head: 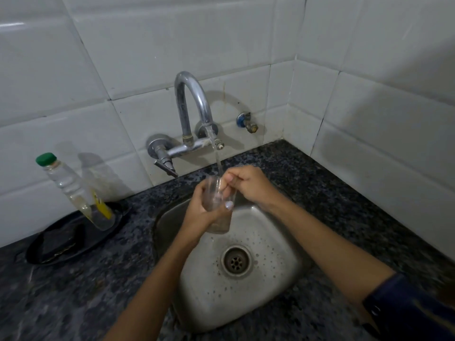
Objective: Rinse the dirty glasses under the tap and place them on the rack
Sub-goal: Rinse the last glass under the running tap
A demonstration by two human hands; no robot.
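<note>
Both hands work one glass [218, 205] over the sink [270, 286]: our left hand [200, 207] grips its side under the tap's [194, 104] stream, while our right hand's [246, 184] curled fingers reach inside, likely rubbing it clean.

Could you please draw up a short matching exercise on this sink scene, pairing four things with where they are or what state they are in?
Things:
1. glass
2. tap
3. bottle with green cap
4. drain

Places or states:
A. standing on the black tray
B. at the bottom of the sink
C. gripped by the left hand, with the right hand's fingers at its rim
D. running water

Pairs: 1-C, 2-D, 3-A, 4-B
</note>
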